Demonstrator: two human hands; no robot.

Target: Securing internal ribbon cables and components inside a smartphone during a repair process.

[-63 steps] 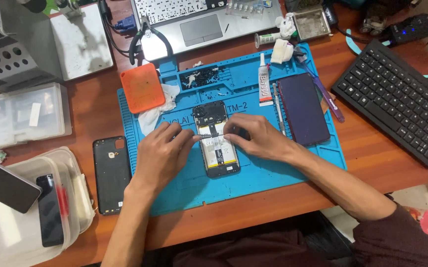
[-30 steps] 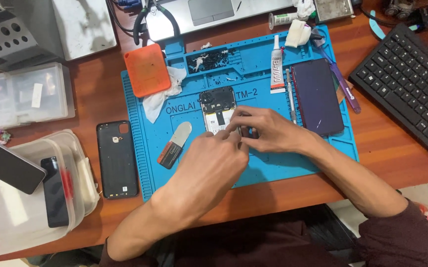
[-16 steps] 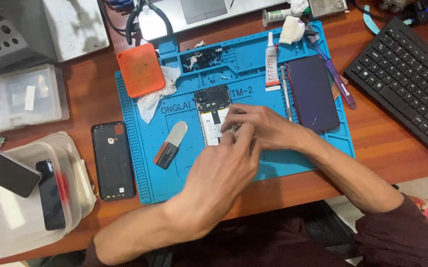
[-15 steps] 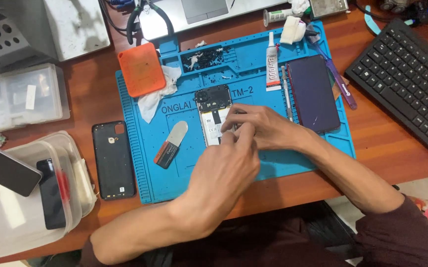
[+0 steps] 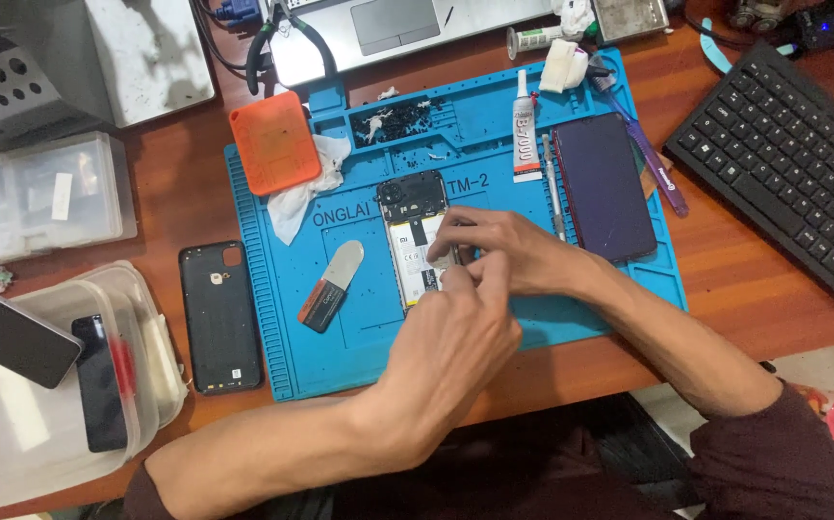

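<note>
An opened phone (image 5: 415,231) with its battery showing lies on the blue repair mat (image 5: 359,337). My left hand (image 5: 455,337) reaches over the phone's lower end, fingers pinched together at its right edge. My right hand (image 5: 508,252) meets it there, fingertips curled on the same spot. Whatever small part they pinch is hidden by the fingers. A metal pry tool with a dark handle (image 5: 332,285) lies on the mat left of the phone. The phone's black back cover (image 5: 218,316) rests on the table beside the mat.
A dark screen panel (image 5: 604,187), a glue tube (image 5: 525,130) and tweezers (image 5: 551,193) lie on the mat's right part. An orange pad (image 5: 274,143) sits at its upper left. A black keyboard (image 5: 787,164) is at the right, clear plastic boxes (image 5: 61,385) at the left, a laptop (image 5: 407,24) behind.
My left hand has moved from the phone's left side across to its lower right edge, uncovering the pry tool on the mat. My right hand stays at the phone.
</note>
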